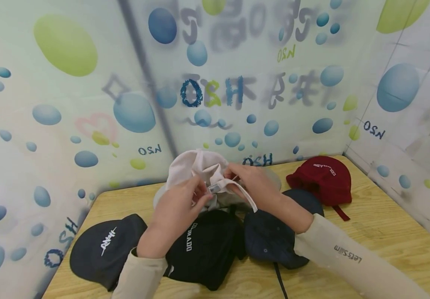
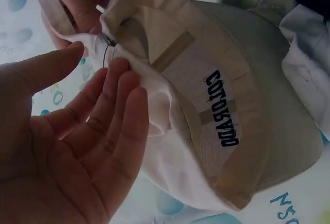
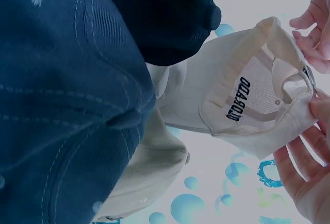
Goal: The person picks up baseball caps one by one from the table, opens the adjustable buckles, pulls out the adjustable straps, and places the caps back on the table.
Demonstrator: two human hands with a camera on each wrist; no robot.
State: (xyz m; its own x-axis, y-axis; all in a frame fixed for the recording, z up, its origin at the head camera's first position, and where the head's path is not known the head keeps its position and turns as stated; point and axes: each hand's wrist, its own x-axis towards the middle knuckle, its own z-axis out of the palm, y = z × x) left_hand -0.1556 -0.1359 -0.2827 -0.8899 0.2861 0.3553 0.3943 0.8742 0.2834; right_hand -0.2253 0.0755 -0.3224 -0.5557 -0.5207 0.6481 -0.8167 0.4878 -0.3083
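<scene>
A cream baseball cap is held up above the other caps, its inside turned toward me with the reversed COLORADO stitching showing. My right hand pinches the back edge beside the metal buckle; in the right wrist view the thumb lies over that edge. The loose cream strap hangs below the right hand. My left hand is on the buckle's other side. In the left wrist view its fingers are fairly straight, fingertips at the cap's edge, the thumb apart.
On the wooden table lie a black cap with white lettering, a black COLORADO cap, a navy cap and a dark red cap. A grey-beige cap sits behind. Patterned sheeting rises at the back.
</scene>
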